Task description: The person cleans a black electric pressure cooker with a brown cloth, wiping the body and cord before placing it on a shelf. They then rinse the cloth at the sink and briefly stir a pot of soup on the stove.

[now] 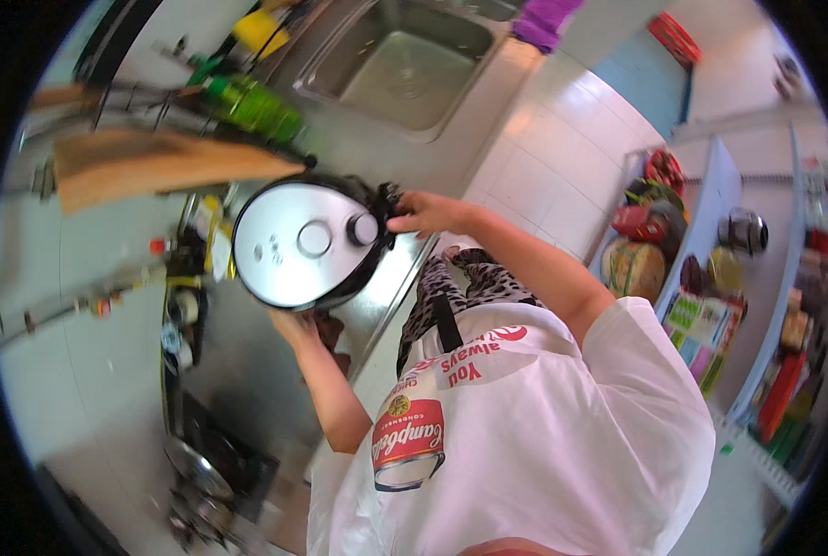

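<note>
In front of me is a small electric cooking appliance (285, 267) with a glossy silver, egg-shaped top and a black body. A round knob (363, 230) stands near its right end, and a flat round dial or button (314, 239) sits mid-top. My right hand (421, 210) grips the black part at its right side. My left hand (290, 321) supports the near lower edge, its fingers mostly hidden beneath the body. Whether the base rests on the steel counter (261, 396) cannot be told. Dark brown objects (334, 337), partly hidden, lie beside my left forearm.
A steel sink (414, 80) is beyond the appliance. A green bottle (254, 108) and a wooden board (170, 167) stand close behind it. A black stove (226, 445) lies to the left. Blue shelves (709, 181) hold food and jars on the right.
</note>
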Demonstrator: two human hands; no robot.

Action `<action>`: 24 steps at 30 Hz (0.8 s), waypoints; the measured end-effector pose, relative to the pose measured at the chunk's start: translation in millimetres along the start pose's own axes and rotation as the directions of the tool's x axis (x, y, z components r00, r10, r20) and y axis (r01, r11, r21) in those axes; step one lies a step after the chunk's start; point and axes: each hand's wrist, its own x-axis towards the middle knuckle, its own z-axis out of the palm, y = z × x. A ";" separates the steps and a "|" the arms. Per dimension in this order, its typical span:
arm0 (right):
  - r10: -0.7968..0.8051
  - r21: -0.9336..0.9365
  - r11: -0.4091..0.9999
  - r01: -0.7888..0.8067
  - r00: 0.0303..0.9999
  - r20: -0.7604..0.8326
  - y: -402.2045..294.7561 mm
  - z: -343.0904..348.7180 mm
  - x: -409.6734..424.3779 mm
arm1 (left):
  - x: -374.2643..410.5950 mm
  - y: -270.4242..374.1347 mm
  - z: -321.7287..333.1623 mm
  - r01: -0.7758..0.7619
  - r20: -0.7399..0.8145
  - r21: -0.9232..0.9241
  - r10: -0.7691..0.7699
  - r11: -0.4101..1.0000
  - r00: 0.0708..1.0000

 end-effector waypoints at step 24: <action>-0.206 0.121 0.967 0.224 0.968 -0.144 41.6 35.9 14.3 | 16.9 -11.2 55.5 -0.143 0.327 0.097 0.104 0.985 0.939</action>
